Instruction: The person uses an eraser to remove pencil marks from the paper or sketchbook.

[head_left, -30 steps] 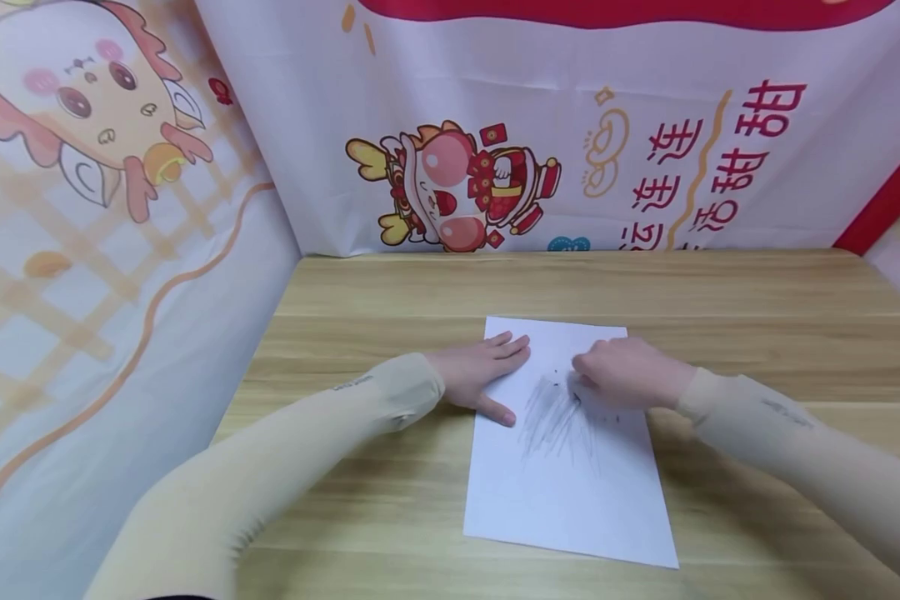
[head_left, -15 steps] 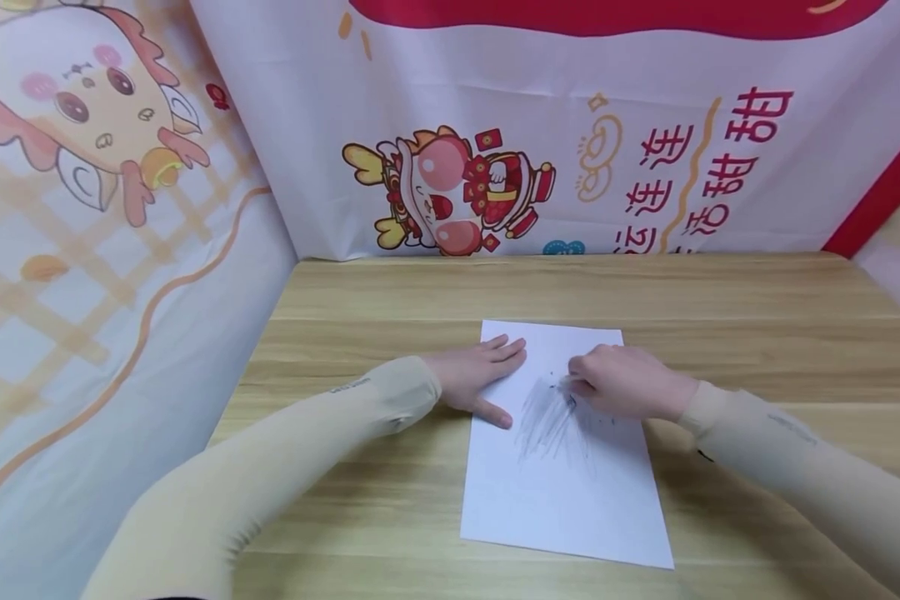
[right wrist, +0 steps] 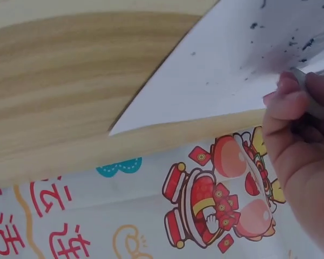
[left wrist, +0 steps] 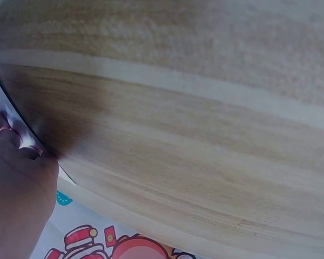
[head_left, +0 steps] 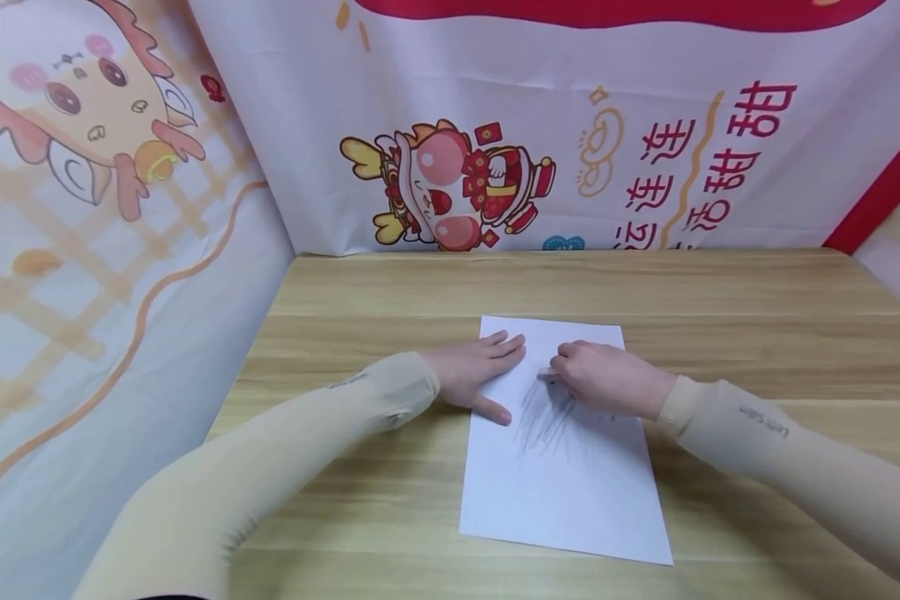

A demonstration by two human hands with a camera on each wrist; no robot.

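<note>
A white sheet of paper [head_left: 562, 508] lies on the wooden table with grey pencil scribbles [head_left: 543, 421] across its middle. My left hand [head_left: 476, 375] rests flat on its left edge, fingers spread and thumb apart. Between thumb and curled fingers, my right hand [head_left: 607, 379] pinches a small whitish eraser [right wrist: 308, 94], its end down at the top of the scribbles. Dark crumbs [right wrist: 254, 25] dot the paper beside that hand in the right wrist view. Most of the eraser is hidden by the fingers.
The wooden tabletop [head_left: 367, 287] extends around the paper on all sides. Behind it hangs a white cloth [head_left: 300, 108] with red cartoon prints and characters. Another printed cloth [head_left: 217, 358] slopes along the left side.
My right hand has moved left over the scribbles with the eraser, whose tip now shows past the fingers. The left hand stays on the paper's edge.
</note>
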